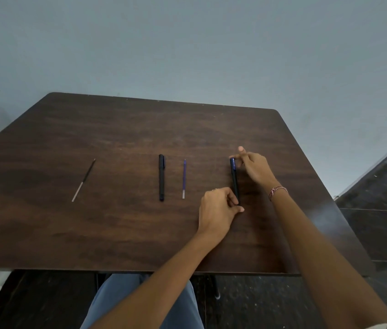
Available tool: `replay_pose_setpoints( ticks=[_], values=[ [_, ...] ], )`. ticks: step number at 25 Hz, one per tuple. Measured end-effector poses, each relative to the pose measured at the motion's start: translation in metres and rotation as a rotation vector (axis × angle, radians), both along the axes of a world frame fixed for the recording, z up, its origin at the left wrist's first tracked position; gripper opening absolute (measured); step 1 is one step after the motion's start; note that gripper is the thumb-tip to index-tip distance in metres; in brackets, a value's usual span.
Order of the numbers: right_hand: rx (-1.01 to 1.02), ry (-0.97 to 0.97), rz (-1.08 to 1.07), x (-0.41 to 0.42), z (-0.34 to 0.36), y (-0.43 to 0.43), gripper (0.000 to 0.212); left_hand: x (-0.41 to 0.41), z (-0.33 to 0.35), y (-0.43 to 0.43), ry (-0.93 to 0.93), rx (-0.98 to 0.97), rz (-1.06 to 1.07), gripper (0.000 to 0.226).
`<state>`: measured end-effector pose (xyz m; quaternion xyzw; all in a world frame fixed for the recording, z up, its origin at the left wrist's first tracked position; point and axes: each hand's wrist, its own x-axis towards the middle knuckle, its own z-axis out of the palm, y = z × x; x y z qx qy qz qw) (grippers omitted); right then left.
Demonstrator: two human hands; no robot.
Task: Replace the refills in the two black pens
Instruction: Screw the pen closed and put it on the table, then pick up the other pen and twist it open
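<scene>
A black pen with a blue cap end [234,176] lies lengthwise on the right part of the dark wooden table [116,138]. My left hand [218,210] pinches its near end. My right hand [254,167] touches its far capped end with the fingertips, the index finger raised. A second black pen [161,178] lies at the table's middle. Just right of it rests a thin blue refill [184,178]. Far to the left a dark refill with a pale near end [83,180] lies at a slant.
The table's far edge meets a pale blue wall [187,43]. Dark tiled floor [378,222] shows to the right and below the near edge. My legs in blue trousers [121,302] sit under the table. A beaded bracelet [277,191] circles my right wrist.
</scene>
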<state>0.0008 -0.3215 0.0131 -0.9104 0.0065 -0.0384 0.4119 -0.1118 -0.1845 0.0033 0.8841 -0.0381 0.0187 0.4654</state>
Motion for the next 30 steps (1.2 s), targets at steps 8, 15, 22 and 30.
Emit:
replay_pose_setpoints(
  ticks=[8,15,22,30],
  values=[
    [-0.121,0.006,0.119,0.014,-0.009,-0.003,0.023,0.022,0.009,-0.001,0.204,0.078,-0.050,0.024],
    [-0.086,-0.016,0.102,0.013,-0.009,-0.001,0.019,0.033,0.020,0.002,0.404,0.038,-0.107,0.020],
    [-0.006,-0.090,-0.058,0.003,0.001,0.008,0.014,0.018,0.028,0.032,0.271,-0.065,-0.068,0.019],
    [0.165,-0.130,-0.055,-0.002,0.027,0.071,0.015,0.014,0.029,0.113,0.077,0.028,0.183,0.033]
  ],
)
